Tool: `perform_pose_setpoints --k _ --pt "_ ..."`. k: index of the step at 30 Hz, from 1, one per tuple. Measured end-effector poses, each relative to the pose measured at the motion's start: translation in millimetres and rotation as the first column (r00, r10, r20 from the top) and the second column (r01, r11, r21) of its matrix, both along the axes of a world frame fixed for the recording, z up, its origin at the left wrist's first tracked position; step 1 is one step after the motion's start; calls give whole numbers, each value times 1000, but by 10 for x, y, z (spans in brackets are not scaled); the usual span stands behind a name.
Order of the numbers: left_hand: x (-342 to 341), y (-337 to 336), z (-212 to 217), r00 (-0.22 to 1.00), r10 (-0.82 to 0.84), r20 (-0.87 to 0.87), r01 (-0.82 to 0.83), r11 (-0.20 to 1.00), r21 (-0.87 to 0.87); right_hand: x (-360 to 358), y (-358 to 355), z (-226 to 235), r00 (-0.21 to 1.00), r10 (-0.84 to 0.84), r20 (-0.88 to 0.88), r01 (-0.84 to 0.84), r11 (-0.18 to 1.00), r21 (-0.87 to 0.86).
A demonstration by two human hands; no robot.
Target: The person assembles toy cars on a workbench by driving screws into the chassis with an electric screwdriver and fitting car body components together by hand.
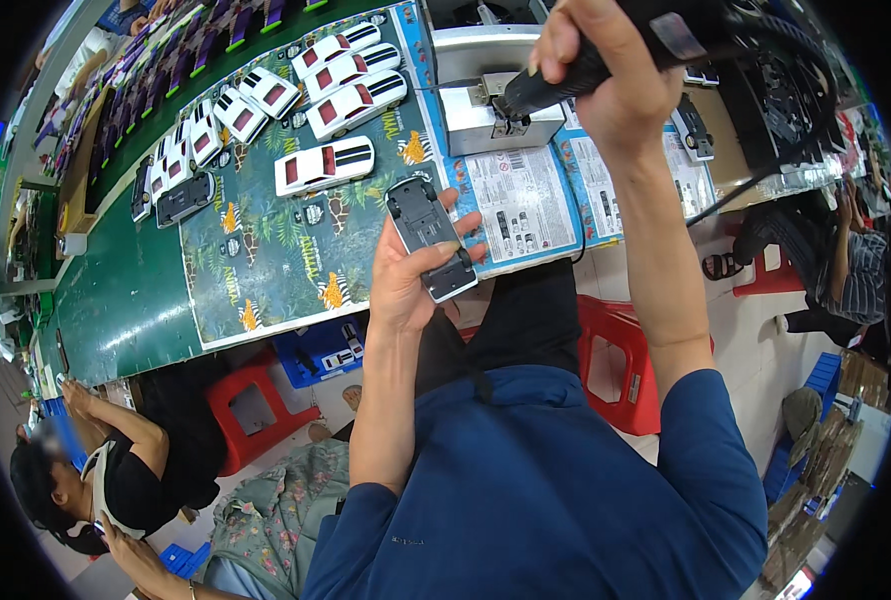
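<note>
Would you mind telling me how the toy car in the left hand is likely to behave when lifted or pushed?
The toy car is probably light, as the left hand holds it alone. It should feel stiff, since its dark underside looks like hard moulded plastic. Set down as held, underside up, it would likely slide rather than roll.

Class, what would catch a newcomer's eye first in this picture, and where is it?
The eye probably falls on the white toy cars with black stripes, on the animal-print mat at upper left. Next, the left hand near the centre holds an upturned toy car, dark underside showing. Above it to the right, the right hand grips a black corded tool.
</note>
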State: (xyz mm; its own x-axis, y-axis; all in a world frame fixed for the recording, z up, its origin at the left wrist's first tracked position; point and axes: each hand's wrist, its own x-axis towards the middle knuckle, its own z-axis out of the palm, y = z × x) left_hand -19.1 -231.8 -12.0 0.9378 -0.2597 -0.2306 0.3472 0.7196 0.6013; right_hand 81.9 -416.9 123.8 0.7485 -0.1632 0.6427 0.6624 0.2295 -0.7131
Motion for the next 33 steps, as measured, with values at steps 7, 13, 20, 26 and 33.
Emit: perform_pose_setpoints --k 7,13,20,26,33 --pt "38 75 -19 988 55 -146 -72 990 -117 52 44 18 995 -15 -101 0 988 -155" --pt "137 54 -24 981 70 -181 -105 976 -190 -358 -108 -199 875 454 -167 -446 891 84" --pt "139 86 24 978 135 -161 -149 986 -76 -710 259 -190 842 525 -121 -523 851 56" --pt "133 51 115 981 128 -148 -141 987 -76 -733 306 -216 844 507 -175 -517 856 -18" --pt "49 211 -161 986 -42 -160 17 988 -154 -847 359 -66 660 521 -541 -489 845 218"
